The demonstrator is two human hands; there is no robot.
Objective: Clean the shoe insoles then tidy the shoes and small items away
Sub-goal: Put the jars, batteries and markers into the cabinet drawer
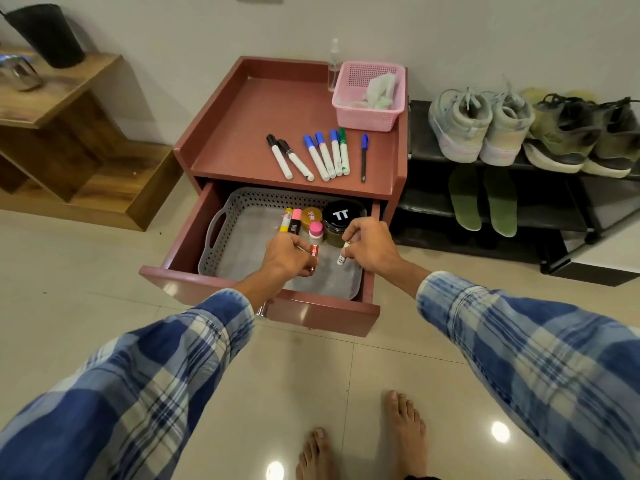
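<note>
Over the grey tray [221, 233] in the drawer [322, 315], the left hand [287, 256] grips a red battery [313, 251]; the right hand [372, 244] pinches what looks like a white battery [342, 258].

markers [311, 155] on cabinet [235, 133] | tray [221, 223] in drawer [322, 311] below | shoe rack [433, 157] right

Cabinet top [249, 126]: 6 markers [316, 158], pen [364, 157], pink basket [363, 116], spray bottle [333, 69]. Drawer [322, 313]: grey tray [249, 237].

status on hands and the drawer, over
Left hand grips red battery, right hand pinches white battery. Both over grey tray in open drawer. Markers lie on cabinet top, nothing blocking.
</note>
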